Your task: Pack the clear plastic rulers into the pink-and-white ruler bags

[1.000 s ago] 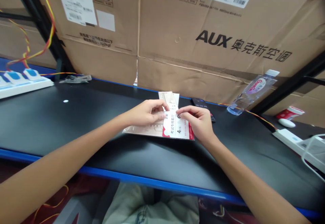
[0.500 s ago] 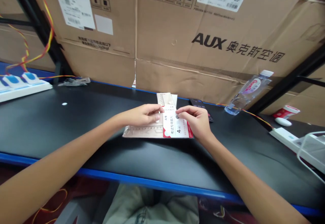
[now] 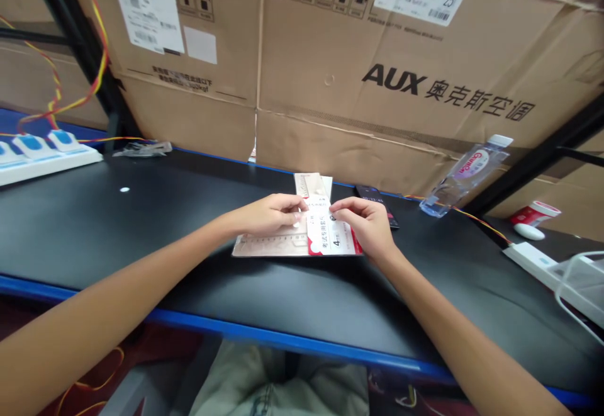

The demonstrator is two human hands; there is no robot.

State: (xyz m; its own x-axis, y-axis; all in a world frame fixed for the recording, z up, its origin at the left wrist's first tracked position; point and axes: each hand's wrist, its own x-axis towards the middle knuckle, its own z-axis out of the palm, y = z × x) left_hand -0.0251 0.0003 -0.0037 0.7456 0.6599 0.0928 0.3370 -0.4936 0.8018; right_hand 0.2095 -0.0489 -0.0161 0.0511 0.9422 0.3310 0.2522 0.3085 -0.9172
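Note:
Between my hands is a ruler set [image 3: 271, 246] in a clear flat pack, with ruler markings along its lower left part. A white and red label card [image 3: 330, 236] with black print and a "4" covers its right part. My left hand [image 3: 268, 218] has thumb and fingers pinched at the pack's upper edge, left of the label. On the label's upper right, my right hand [image 3: 370, 224] pinches with thumb and forefinger. Just behind the pack lies another ruler packet [image 3: 307, 183], partly covered by it.
A phone [image 3: 377, 199] lies behind my right hand. Farther right are a leaning clear bottle [image 3: 465, 177], a red and white cup [image 3: 535, 213] and a white power strip [image 3: 538, 262]. Another power strip [image 3: 51, 163] sits at left. A large cardboard box [image 3: 311, 133] stands behind the black table [image 3: 141, 233].
The whole view has shifted slightly, so everything sits a little farther right in the picture. Both hands keep the same hold on the ruler set.

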